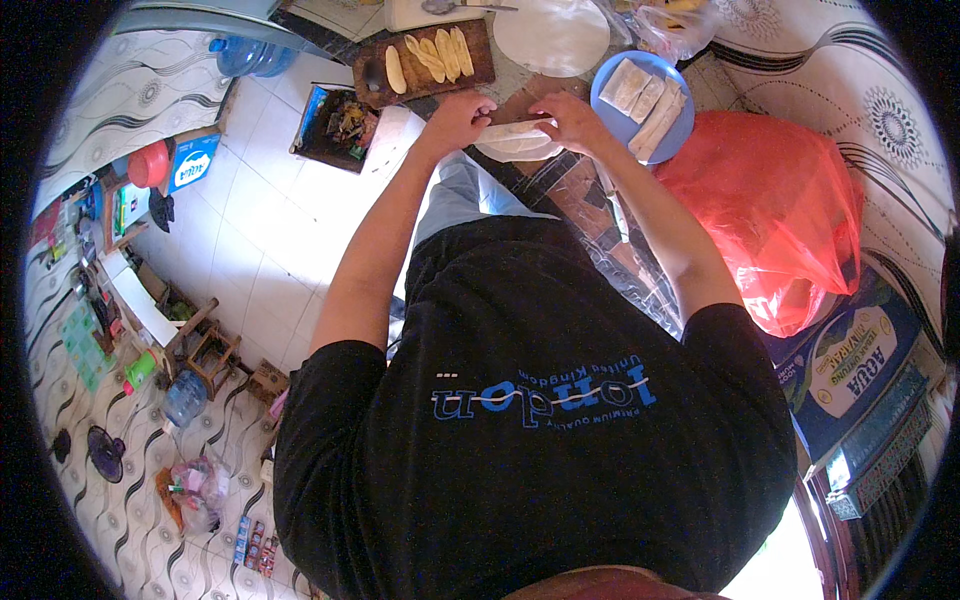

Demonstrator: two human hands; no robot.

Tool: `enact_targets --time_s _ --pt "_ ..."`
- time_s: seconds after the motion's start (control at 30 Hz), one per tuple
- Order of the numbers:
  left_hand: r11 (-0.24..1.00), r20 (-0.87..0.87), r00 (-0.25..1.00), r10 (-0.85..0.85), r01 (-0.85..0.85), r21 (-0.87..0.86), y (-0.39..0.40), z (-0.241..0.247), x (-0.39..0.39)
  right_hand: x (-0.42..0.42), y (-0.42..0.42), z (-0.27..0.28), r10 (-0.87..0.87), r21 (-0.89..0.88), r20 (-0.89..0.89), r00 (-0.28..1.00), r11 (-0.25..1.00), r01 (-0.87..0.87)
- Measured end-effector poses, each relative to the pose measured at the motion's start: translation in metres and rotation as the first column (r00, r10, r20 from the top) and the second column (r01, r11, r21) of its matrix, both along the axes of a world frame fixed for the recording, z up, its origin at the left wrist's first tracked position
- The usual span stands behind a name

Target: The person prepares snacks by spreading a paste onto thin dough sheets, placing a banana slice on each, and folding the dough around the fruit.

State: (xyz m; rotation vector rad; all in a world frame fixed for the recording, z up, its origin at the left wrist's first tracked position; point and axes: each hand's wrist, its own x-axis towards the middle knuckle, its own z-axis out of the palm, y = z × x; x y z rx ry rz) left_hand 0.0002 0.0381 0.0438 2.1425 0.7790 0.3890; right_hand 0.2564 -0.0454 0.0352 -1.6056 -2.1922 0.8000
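Observation:
A round, thin pastry wrapper (517, 150) lies in front of me, its far part folded into a pale roll. My left hand (463, 120) has curled fingers at the roll's left end. At the other end, the thumb and fingers of my right hand (571, 120) pinch the wrapper. Whatever is inside the fold is hidden. Beyond my left hand, peeled banana pieces (427, 60) rest on a wooden cutting board (480, 52). Several finished-looking pale rolls (643, 94) lie on a blue plate (605, 66) right of my right hand. A stack of round wrappers (551, 37) sits farther back.
A knife (618, 214) lies near my right forearm. The red plastic bag (765, 217) bulges on the right. A box of scraps (337, 127) stands on the floor at left. Behind the board are a spoon (442, 7) and a white tray (401, 16); a clear plastic bag (679, 34) is at back right.

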Motion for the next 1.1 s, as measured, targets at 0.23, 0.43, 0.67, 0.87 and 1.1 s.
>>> enact_targets --time_s 0.23,0.43,0.67,0.87,1.1 --pt "0.994 -0.060 0.992 0.107 -0.107 0.016 -0.006 -0.005 -0.007 0.006 0.003 0.016 -0.417 -0.210 -0.074 0.906 0.895 0.394" --pt "0.938 -0.058 0.998 0.012 0.009 0.348 -0.047 -0.016 0.010 0.015 -0.027 0.052 -0.746 -0.140 -0.317 0.586 0.648 0.749" --pt "0.964 -0.042 0.996 0.083 -0.070 0.256 -0.056 -0.017 0.038 0.014 -0.068 0.034 -0.718 -0.003 -0.210 0.664 0.680 0.734" --pt "0.982 -0.192 0.979 0.063 -0.026 0.188 -0.044 -0.015 0.045 -0.006 -0.085 0.028 -0.678 -0.097 -0.176 0.714 0.734 0.672" --pt "0.987 -0.276 0.961 0.024 0.021 0.157 -0.044 -0.011 0.050 -0.033 -0.098 0.022 -0.622 -0.166 -0.179 0.762 0.783 0.600"
